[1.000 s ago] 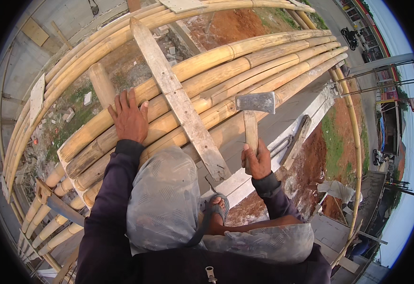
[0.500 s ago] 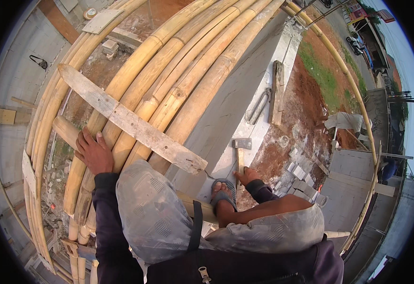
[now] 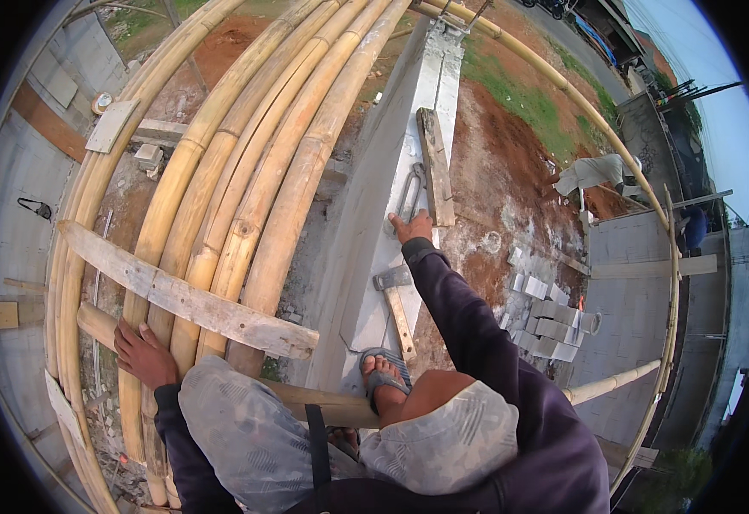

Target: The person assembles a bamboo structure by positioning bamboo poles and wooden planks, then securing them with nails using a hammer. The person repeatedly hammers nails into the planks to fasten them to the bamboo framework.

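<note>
the pincers are dull grey metal, worn, with two long slim handles slightly splayed toward the person; they lie on the pale wall top, near its right edge, just left of a short weathered board that lies along that edge. the right arm stretches well forward, the right hand palm down, its fingers at the handle ends; whether they are closed on them, i cannot tell. the left hand rests low on the bamboo poles, fingers released and spread over the leftmost ones. counted: one pair of pincers, one short board, one hatchet with a grey head and a pale wooden handle near the wall top's right edge, five long yellowish poles side by side, one flat plank across them, and one sandalled foot at the wall top's near end.
</note>
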`<state>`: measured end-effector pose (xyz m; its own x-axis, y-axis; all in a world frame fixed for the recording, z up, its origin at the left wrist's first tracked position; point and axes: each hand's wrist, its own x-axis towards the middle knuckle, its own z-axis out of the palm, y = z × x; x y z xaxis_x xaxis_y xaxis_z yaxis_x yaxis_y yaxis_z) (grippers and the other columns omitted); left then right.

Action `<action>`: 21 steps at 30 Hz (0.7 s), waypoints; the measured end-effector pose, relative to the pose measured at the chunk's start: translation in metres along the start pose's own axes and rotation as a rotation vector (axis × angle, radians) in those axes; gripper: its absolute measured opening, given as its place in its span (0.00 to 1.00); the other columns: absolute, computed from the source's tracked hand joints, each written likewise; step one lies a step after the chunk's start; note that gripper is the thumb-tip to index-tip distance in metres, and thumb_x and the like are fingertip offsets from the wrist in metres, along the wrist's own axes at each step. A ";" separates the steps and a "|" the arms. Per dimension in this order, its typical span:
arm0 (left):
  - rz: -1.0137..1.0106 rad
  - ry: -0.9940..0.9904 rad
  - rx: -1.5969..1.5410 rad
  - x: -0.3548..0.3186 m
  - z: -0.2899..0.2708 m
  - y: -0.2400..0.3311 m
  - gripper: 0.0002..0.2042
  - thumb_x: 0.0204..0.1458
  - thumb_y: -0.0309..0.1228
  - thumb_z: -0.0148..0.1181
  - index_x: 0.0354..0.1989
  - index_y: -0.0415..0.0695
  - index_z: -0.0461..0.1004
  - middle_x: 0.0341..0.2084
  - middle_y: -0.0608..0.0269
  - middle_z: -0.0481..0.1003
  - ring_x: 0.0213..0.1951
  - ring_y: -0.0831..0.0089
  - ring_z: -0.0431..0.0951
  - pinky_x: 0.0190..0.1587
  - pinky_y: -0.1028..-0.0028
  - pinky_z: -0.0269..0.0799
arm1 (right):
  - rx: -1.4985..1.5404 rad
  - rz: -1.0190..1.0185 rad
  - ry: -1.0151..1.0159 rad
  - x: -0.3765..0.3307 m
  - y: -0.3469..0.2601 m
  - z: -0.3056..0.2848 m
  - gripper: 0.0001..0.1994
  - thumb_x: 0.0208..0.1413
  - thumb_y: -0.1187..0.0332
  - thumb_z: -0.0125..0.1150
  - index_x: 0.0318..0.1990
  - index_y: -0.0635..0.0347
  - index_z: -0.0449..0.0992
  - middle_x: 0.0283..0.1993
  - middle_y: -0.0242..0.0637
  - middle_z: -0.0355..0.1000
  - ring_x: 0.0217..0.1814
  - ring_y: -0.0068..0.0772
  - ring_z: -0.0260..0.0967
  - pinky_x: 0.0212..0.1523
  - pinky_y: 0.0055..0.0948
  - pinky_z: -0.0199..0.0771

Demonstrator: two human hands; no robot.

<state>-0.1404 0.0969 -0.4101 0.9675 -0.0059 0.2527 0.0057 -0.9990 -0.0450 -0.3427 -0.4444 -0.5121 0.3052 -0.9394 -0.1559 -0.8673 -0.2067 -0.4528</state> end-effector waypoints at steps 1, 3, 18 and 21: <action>0.009 0.005 -0.011 0.001 -0.001 0.001 0.26 0.68 0.48 0.38 0.70 0.49 0.57 0.67 0.55 0.59 0.69 0.55 0.57 0.67 0.40 0.50 | -0.033 0.049 0.002 0.010 -0.003 0.007 0.36 0.46 0.51 0.74 0.52 0.71 0.65 0.57 0.63 0.67 0.61 0.63 0.67 0.60 0.47 0.70; -0.031 -0.080 -0.001 0.005 -0.011 0.003 0.26 0.67 0.48 0.41 0.69 0.48 0.58 0.67 0.55 0.59 0.69 0.54 0.57 0.66 0.40 0.50 | -0.038 0.110 -0.043 0.027 -0.006 0.021 0.36 0.44 0.52 0.76 0.52 0.70 0.66 0.55 0.62 0.70 0.59 0.61 0.69 0.59 0.47 0.71; 0.421 -0.147 -0.521 0.041 -0.069 0.114 0.14 0.57 0.39 0.59 0.37 0.38 0.79 0.43 0.55 0.73 0.55 0.59 0.68 0.71 0.51 0.47 | -0.386 -0.733 -1.197 -0.141 -0.145 -0.215 0.12 0.61 0.71 0.56 0.50 0.65 0.74 0.29 0.41 0.72 0.24 0.36 0.70 0.28 0.37 0.71; 0.432 -0.045 -0.547 0.039 -0.065 0.111 0.14 0.56 0.38 0.58 0.30 0.40 0.80 0.32 0.58 0.74 0.50 0.62 0.71 0.71 0.51 0.46 | -0.426 -1.336 -1.125 -0.165 -0.197 -0.226 0.20 0.56 0.76 0.56 0.58 0.62 0.70 0.35 0.52 0.74 0.36 0.51 0.76 0.39 0.46 0.75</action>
<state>-0.1184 -0.0171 -0.3422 0.8640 -0.4177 0.2812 -0.4987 -0.7869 0.3633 -0.3109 -0.3107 -0.1986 0.7477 0.4842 -0.4544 0.1885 -0.8109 -0.5540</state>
